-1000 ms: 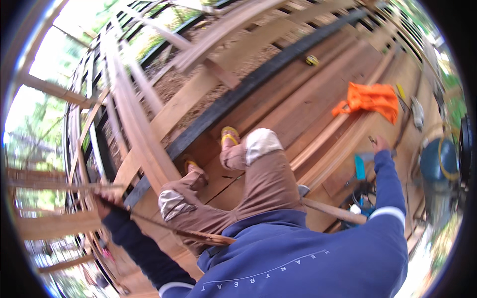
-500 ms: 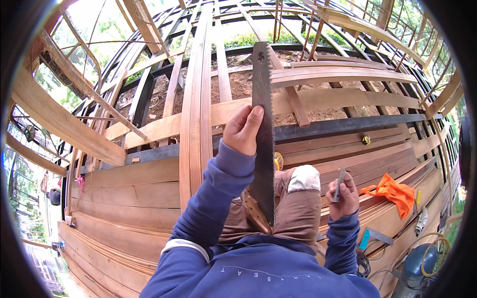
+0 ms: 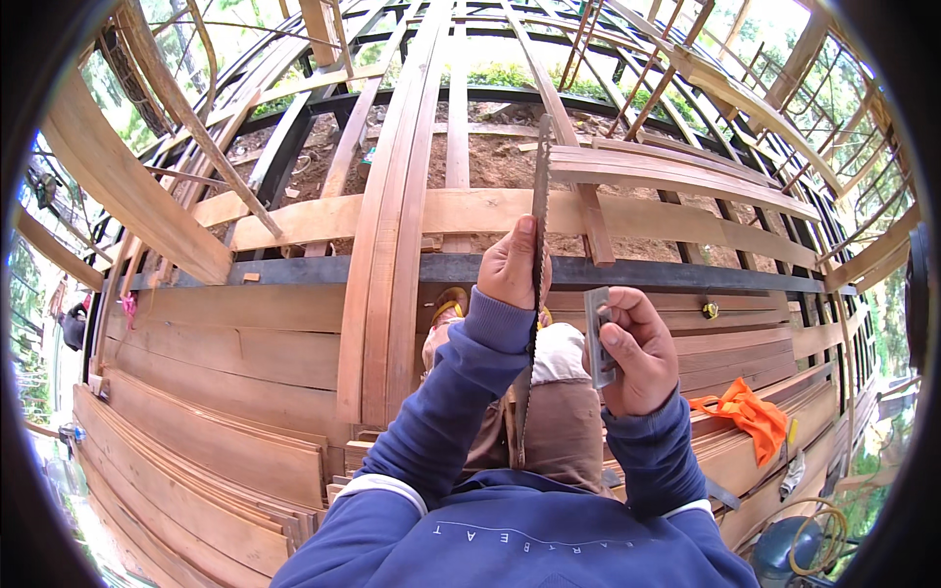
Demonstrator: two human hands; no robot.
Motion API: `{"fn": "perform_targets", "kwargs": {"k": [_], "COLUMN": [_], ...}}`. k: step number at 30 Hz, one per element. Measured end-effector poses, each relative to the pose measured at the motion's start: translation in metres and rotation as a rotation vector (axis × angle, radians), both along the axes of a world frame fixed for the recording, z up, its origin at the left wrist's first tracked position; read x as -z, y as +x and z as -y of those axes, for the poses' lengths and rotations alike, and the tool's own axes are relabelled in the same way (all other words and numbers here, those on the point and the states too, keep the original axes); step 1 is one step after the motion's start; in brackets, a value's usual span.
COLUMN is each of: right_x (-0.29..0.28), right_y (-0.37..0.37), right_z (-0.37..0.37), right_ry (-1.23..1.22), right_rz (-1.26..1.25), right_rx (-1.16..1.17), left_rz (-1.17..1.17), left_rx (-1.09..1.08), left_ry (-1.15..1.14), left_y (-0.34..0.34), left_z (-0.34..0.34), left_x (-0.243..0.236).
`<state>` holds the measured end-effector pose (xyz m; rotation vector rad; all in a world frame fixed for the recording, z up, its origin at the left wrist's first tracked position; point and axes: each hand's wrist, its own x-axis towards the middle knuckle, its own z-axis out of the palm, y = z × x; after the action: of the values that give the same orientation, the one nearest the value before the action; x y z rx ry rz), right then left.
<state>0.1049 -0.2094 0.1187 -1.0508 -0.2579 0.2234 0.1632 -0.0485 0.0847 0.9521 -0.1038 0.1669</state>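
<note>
A handsaw (image 3: pixel 534 363) stands upright in front of me, its dark blade seen nearly edge-on and its teeth visible on the upper part. My left hand (image 3: pixel 512 265) is closed on the blade around mid-length, thumb pressed against it. The saw's wooden handle (image 3: pixel 516 431) rests down between my thighs. In my right hand (image 3: pixel 642 353), pinched by thumb and fingers, is a short flat grey piece (image 3: pixel 599 336) with a straight edge; its exact kind is unclear. It is held upright, just right of the blade and apart from it.
Long boards (image 3: pixel 387 216) run away from me on the left. Stacked planks (image 3: pixel 196 451) lie at lower left. To the right are an orange cloth (image 3: pixel 747 416), a yellow tape measure (image 3: pixel 710 311) and a blue-grey tank (image 3: pixel 789 549) with a hose. Beyond, a black metal frame (image 3: pixel 294 270) spans bare soil.
My right hand has come up and left with the grey piece, close to the saw. The blade has turned from showing its broad face to nearly edge-on. The view has shifted slightly.
</note>
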Motion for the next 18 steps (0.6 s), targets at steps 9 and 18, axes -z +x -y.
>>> {"fn": "perform_targets", "kwargs": {"k": [9,18], "right_x": [-0.014,-0.022], "right_y": [0.022,0.014], "right_z": [-0.012,-0.012], "right_ry": [-0.336,-0.603], "right_rz": [0.311,0.462], "right_rx": [0.094,0.221], "left_rz": [-0.011,-0.053], "left_rx": [0.028,0.035], "left_ry": [0.015,0.036], "left_y": [0.002,-0.008], "left_z": [-0.001,0.007], "left_x": [0.002,-0.009]}}
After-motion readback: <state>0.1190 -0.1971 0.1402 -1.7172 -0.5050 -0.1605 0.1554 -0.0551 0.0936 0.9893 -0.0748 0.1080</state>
